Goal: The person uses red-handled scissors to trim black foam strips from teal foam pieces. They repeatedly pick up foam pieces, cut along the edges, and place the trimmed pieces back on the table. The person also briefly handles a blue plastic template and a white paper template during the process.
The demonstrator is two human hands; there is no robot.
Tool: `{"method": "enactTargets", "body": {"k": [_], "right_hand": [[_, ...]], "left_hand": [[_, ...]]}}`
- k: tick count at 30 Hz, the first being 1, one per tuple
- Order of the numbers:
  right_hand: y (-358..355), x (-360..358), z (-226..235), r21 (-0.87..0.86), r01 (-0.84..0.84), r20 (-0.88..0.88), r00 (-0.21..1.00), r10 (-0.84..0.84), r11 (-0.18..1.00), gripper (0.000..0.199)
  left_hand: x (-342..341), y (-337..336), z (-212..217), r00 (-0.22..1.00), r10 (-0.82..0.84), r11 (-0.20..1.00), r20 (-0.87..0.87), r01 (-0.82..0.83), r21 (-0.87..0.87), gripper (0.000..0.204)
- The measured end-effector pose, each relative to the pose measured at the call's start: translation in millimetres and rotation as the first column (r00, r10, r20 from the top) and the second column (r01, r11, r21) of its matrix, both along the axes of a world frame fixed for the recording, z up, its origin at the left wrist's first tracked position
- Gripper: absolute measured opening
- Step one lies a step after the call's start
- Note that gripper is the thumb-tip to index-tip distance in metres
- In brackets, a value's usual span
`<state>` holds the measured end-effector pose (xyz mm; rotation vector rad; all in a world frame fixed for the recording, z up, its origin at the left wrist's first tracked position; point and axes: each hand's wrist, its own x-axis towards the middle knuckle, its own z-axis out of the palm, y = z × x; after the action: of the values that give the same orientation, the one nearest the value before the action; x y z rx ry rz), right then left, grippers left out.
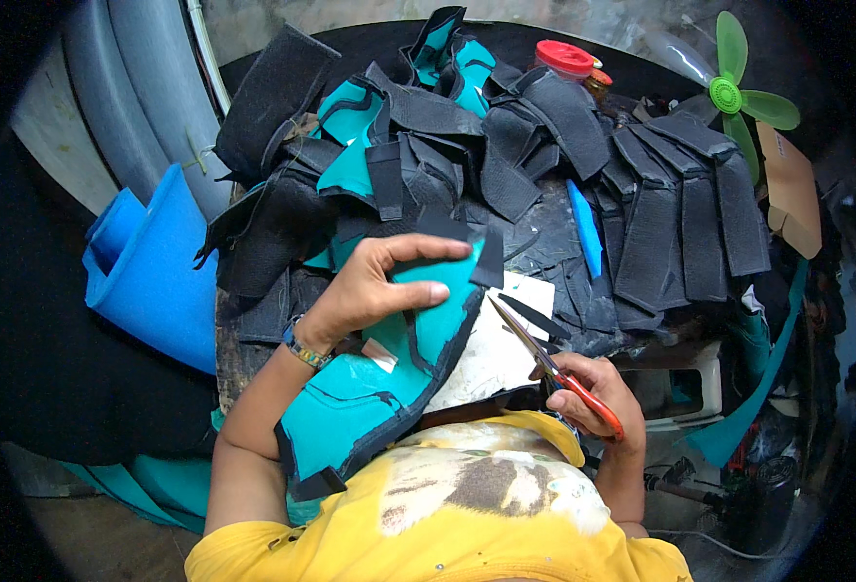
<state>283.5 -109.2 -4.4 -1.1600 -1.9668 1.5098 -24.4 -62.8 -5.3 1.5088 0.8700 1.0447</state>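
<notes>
So the left hand (375,286) is spread flat, fingers and thumb pinching down a teal fabric piece with black edging (389,373) that hangs off the near edge of the round worktable (253,359) onto the lap. The right hand (593,393) is wrapped through orange-handled scissors (549,364), blades parted, tips just beside the piece's right edge near a black strap tab (489,257).

Progress-wise, I'd guess plenty is done already: a big heap of black and teal cut pieces (428,145) covers the far half of the table, with a row of black strips (685,218) to the right. This one looks mid-trim, though it's hard to tell how much edge is left.

Room is tight; only the white sheet (491,354) under the scissors is free.
</notes>
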Motion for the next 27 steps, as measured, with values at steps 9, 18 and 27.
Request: {"method": "enactTargets", "body": {"k": [9,18,27], "right_hand": [[-13.0,-29.7,-6.7,-0.191,0.117,-0.467,0.863,-0.194,0.975,0.053],[2.6,-80.0,-19.7,-0.393,0.245,-0.489,0.761,-0.427,0.886,0.048],[50.5,-60.8,-15.0,-0.289,0.504,-0.678,0.492,-0.545,0.814,0.045]], "left_hand": [[27.4,31.1,34.4,0.983,0.173,0.953,0.063,-0.183,0.243,0.037],[56.8,53.9,37.8,0.946,0.282,0.855,0.162,-0.324,0.404,0.050],[49.2,15.1,-7.8,0.953,0.048,0.958,0.298,0.041,-0.285,0.105]]}}
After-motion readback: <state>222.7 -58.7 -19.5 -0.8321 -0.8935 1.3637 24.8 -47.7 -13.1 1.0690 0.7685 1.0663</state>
